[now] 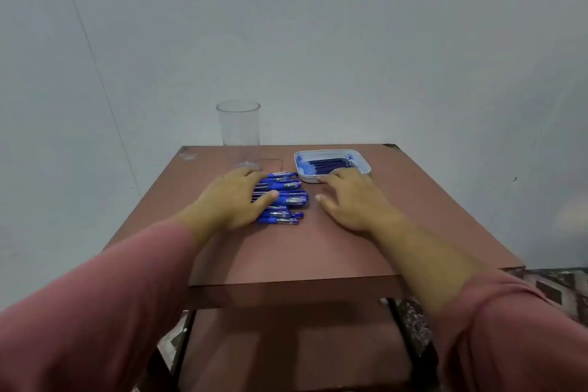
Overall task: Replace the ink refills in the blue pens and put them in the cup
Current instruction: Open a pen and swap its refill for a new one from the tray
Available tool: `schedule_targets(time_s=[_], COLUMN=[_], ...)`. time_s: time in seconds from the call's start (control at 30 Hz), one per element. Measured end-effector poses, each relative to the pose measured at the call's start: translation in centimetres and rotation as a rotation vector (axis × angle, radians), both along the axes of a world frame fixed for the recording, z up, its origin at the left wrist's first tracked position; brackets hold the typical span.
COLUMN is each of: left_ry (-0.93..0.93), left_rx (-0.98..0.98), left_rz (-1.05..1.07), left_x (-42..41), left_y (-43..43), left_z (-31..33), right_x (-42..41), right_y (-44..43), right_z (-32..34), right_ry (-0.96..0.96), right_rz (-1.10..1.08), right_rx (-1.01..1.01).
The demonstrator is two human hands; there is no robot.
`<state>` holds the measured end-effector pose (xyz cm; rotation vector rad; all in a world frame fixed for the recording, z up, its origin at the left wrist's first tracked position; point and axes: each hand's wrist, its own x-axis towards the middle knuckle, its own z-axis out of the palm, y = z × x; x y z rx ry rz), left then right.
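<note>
Left hand point(234, 197), fingers straight, covers the blue plastic pens' point(288, 199) left ends. Right hand point(353, 200), fingers loose, hides the white rectangular tray's point(327, 151) near rim at the pens' two o'clock. Clear cylindrical cup point(238, 124) stands at their eleven o'clock.

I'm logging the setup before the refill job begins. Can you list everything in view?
cup: one, clear, empty, far left of the table
pens: a pile, count partly hidden, blue, mid-table under the left hand
tray: one, white, far right of the table
refills: a bundle, dark blue, lying in the tray
table: one, brown
sleeves: two, pink, on the forearms
left hand: resting flat on the pens
right hand: fingers straight, at the tray's near rim
</note>
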<state>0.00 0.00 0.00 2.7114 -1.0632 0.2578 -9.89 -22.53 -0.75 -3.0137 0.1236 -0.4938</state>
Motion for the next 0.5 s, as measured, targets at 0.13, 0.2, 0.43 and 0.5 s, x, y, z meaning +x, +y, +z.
schedule_targets(time_s=[0.13,0.2,0.43,0.5], left_ry=[0.031,0.048,0.013,0.003], left_rx=[-0.042,-0.092,-0.169,-0.176], left_rz=[-0.006,-0.004,0.022,0.021], left_x=[0.1,0.3,0.6,0.6], left_y=[0.0,-0.2,0.0,0.0], left_z=[-1.6,-2.4,-3.7,-3.8], right_x=[0.2,0.6,0.9,0.9], right_y=[-0.4,-0.6,-1.3,-1.3], right_z=[-1.3,-1.7,-2.4,-2.4], right_ry=[0.041,0.064,0.051,0.032], right_rz=[0.026,0.041,0.075,0.076], right_rx=[0.038,0.095,0.102,0.104])
